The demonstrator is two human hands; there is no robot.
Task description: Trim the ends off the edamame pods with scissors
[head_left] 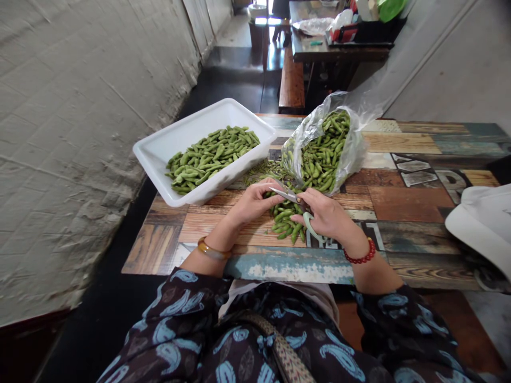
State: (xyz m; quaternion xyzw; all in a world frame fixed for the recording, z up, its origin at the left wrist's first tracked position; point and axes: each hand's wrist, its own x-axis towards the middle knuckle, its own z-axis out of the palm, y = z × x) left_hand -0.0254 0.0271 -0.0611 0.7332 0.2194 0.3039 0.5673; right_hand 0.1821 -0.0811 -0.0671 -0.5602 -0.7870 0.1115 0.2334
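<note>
The right hand (329,215) is closed around a pair of scissors (285,194), whose pale green handle shows beneath the fingers while the metal blades point across toward the left hand (255,201). The left hand is held with its fingers bent and the thumb and fingertips beside the blades; whether a pod is pinched between them cannot be made out. Both hands are above the near part of the patchwork-patterned tabletop (407,202), over a small loose pile of green pods (285,218) that lies directly on the surface. Beyond the left hand, thin green trimmings (269,169) are scattered between a white tub (159,165) and a clear plastic bag (353,154). The tub sits at an angle on the person's left and holds a broad layer of tub pods (217,154), with bare white plastic showing around them. The bag lies just beyond the right hand, its mouth open toward the person, well filled with bagged pods (329,149). A brown bangle (213,251) circles the left wrist and a red beaded bracelet (361,255) the right. At the right edge of the tabletop is a white cap-like object (485,223). Farther off stand a wooden bench (292,80) and a second table (303,50) carrying assorted items.
</note>
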